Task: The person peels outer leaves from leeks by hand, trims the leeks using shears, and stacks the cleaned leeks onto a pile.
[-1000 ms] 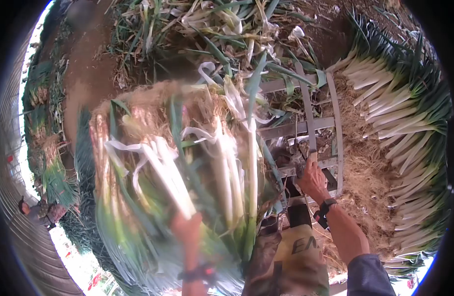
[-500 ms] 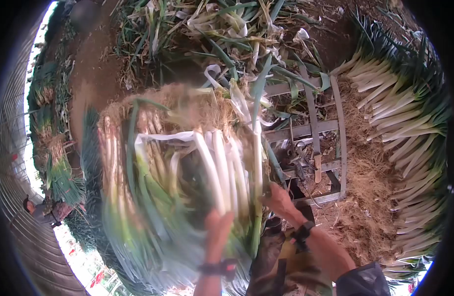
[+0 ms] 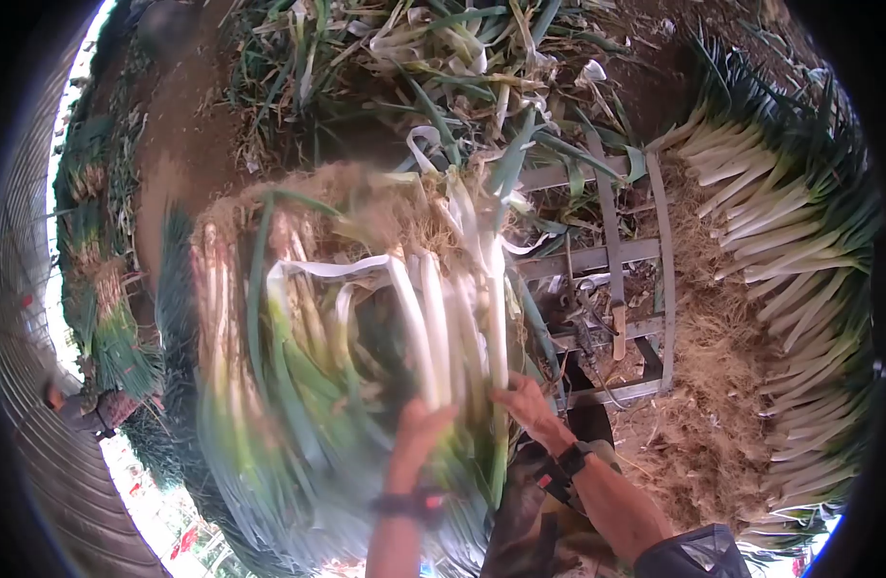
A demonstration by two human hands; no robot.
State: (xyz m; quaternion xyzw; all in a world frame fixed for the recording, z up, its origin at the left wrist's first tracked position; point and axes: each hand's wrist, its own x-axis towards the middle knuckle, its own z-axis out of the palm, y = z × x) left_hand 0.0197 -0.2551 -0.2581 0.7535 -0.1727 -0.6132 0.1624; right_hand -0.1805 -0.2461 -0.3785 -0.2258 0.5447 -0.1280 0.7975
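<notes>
A large pile of green onions (image 3: 308, 385) lies before me, roots toward the top and green leaves toward the bottom. My left hand (image 3: 422, 429) is closed round several peeled white stalks (image 3: 425, 332) at the pile's middle. Just right of it, my right hand (image 3: 528, 405) has its fingers closed at a single long stalk (image 3: 498, 328) along the pile's right edge. A knife with a wooden handle (image 3: 618, 332) lies on the metal frame (image 3: 662, 260), clear of my right hand.
Rows of cleaned onions (image 3: 790, 279) line the right side, roots inward. Leaf scraps (image 3: 462, 48) cover the ground at the top. Tied bundles (image 3: 115, 328) lie at the left, near another person (image 3: 86, 412) beside the curved wall (image 3: 67, 482).
My right hand has let go of the knife and moved left to the stalk at the pile's right edge. My left hand has shifted right with the white stalks, which now stand more upright.
</notes>
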